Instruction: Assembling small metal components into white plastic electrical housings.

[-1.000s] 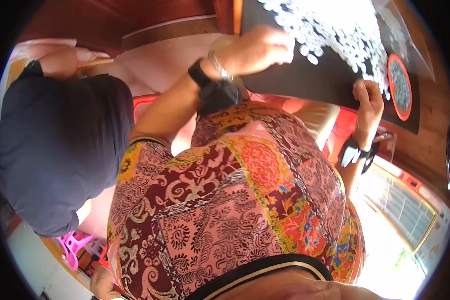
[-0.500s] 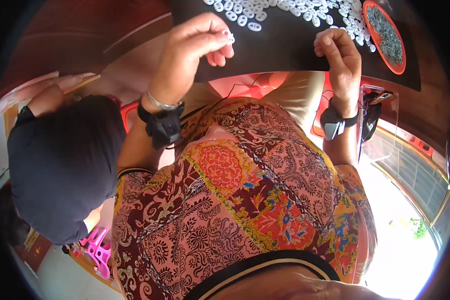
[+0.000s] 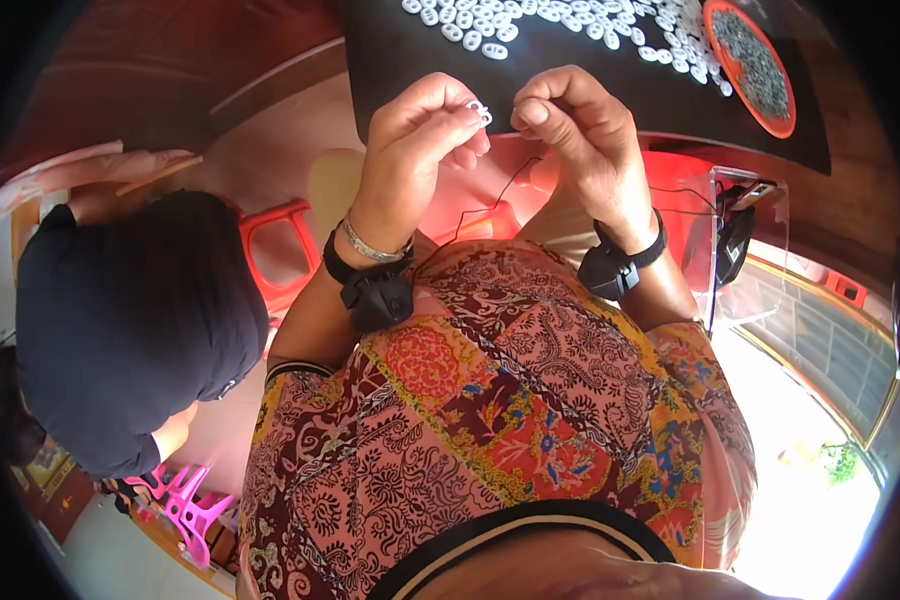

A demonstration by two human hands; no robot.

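Just above the near edge of a black table (image 3: 660, 105), my left hand (image 3: 415, 135) pinches a small white oval piece with two holes (image 3: 481, 113) between thumb and fingertips. My right hand (image 3: 590, 140) faces it a short gap away, thumb pressed against its curled fingers. Whatever lies in that right pinch, if anything, is too small to make out. Beyond both hands, many similar white ovals (image 3: 494, 50) lie loose on the table. To their right, an orange-red oval tray (image 3: 792, 122) holds a pile of small grey pieces (image 3: 755, 70).
A person in dark clothing (image 3: 140, 320) is close on my left, beside a red stool (image 3: 305, 205). A bright pink plastic item (image 3: 195, 515) shows at lower left. On the right, below the table edge, stands a clear plastic holder (image 3: 712, 250) with dark things in it.
My right hand has moved left, towards my left hand. The left hand has shifted slightly right and nearer me, still pinching the white piece. The view has shifted a little.
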